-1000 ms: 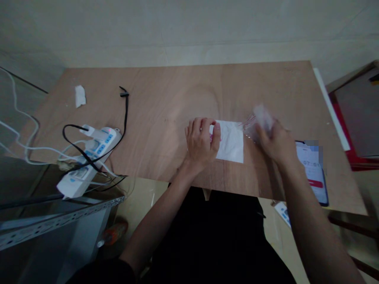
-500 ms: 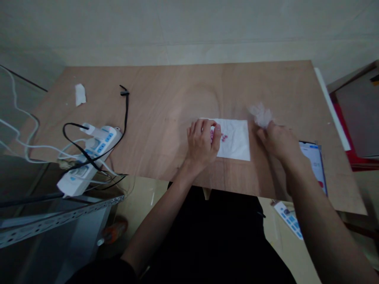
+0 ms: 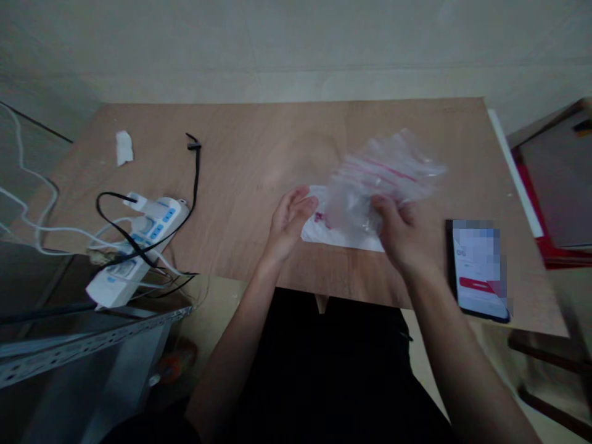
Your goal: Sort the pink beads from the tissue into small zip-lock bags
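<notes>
Head view — right of centre, right hand (image 3: 398,237) pinches the clear bag (image 3: 382,169), spread above the grip — left hand (image 3: 287,227) loosely open

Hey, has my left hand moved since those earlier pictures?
Yes, the left hand has shifted leftward, so it is now nearer the power strip on that side.

The single head view looks from above, on the near-edge side of the worktop (image 3: 259,142), forward and down; it stands far enough to include both far corners and the wall (image 3: 296,43) behind.
</notes>
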Demonstrator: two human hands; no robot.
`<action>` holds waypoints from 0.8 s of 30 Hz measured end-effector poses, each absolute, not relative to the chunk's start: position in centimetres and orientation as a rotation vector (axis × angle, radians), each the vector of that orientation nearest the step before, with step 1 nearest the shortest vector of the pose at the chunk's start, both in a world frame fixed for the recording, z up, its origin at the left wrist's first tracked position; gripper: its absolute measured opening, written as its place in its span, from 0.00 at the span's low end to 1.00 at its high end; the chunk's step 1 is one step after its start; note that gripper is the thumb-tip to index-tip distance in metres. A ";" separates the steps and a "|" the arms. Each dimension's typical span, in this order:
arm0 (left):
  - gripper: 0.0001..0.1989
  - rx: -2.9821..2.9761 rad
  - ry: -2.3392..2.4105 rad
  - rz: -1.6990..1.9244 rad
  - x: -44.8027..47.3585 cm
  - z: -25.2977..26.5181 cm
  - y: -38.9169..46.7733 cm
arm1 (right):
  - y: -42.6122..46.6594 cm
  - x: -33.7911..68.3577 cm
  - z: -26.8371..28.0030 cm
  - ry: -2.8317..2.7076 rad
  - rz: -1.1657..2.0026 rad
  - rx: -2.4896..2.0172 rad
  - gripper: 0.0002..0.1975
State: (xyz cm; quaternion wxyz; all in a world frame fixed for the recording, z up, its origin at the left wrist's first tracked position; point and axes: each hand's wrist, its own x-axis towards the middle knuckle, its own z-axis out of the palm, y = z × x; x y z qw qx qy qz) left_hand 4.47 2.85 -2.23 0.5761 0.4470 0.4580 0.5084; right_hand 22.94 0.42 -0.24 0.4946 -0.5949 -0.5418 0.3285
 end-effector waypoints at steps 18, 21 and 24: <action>0.26 1.577 2.177 0.935 -8.1 -3.4 4.0 | 0.0 13.7 -2.6 -1.337 1.059 -1.339 0.22; 0.28 1.754 2.337 0.912 -8.8 -2.9 4.1 | -0.8 14.4 -2.3 -1.386 0.964 -1.350 0.21; 0.22 1.767 2.441 0.933 -8.0 -2.2 3.3 | -1.4 14.6 -2.0 -1.423 0.910 -1.351 0.20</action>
